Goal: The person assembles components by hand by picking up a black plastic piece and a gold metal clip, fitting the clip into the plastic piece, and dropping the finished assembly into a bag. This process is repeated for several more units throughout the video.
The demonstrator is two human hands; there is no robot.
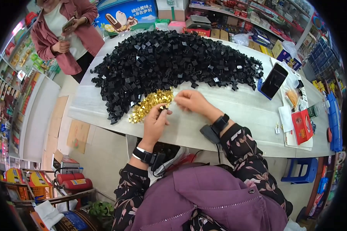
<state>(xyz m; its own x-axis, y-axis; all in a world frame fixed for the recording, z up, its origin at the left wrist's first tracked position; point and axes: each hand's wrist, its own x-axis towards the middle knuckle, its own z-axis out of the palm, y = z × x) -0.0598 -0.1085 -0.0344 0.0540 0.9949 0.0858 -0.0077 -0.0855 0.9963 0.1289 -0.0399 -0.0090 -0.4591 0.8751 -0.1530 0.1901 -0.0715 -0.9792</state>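
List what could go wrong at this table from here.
Mixing: the gold pieces lie right up against the black pile, so a brush of the left hand could mix them.
Spilling: the pile's near-left end lies close to the front edge of the table; a nudge might knock some off.
Toppling: the phone stands propped at a slant and could fall if bumped.

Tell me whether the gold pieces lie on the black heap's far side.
No: the gold pieces lie on the near side of the black heap, by the left hand.
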